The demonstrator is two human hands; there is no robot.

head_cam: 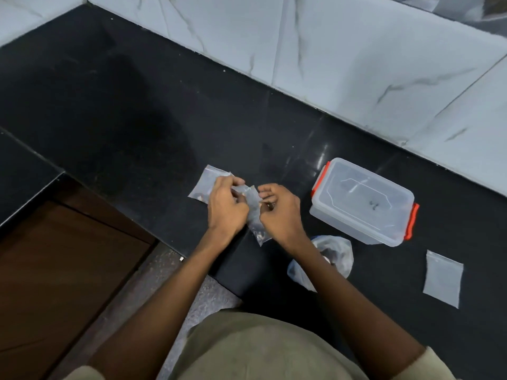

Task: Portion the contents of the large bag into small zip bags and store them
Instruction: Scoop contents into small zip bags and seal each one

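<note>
I've got a small zip bag [253, 212] up between both hands over the black table [123, 111]. My left hand [226, 205] pinches its top edge from one side, my right hand [278, 212] pinches from the other, fingers curled in on the plastic. A little dark content sits at the bottom of it. I'd say I'm working the zip strip, closing it off, though I can't tell whether the seal is already pressed.

Just beyond my left hand, flat on the table, lies another small bag [205, 182], partly hidden by my knuckles; something dark shows at its lower corner, so that one looks portioned already. The large bag [333, 256] sits crumpled under my right forearm, with dark bits visible inside, so there's more to divide. Off to the right lies an empty zip bag [443, 278], flat and waiting.

The storage box [362, 201] with the orange clips [410, 222] stands near the large bag, lid on. Something small and dark shows through the lid; I can't say what. By my reckoning I'm roughly midway: filling remains, and storing is barely started.
</note>
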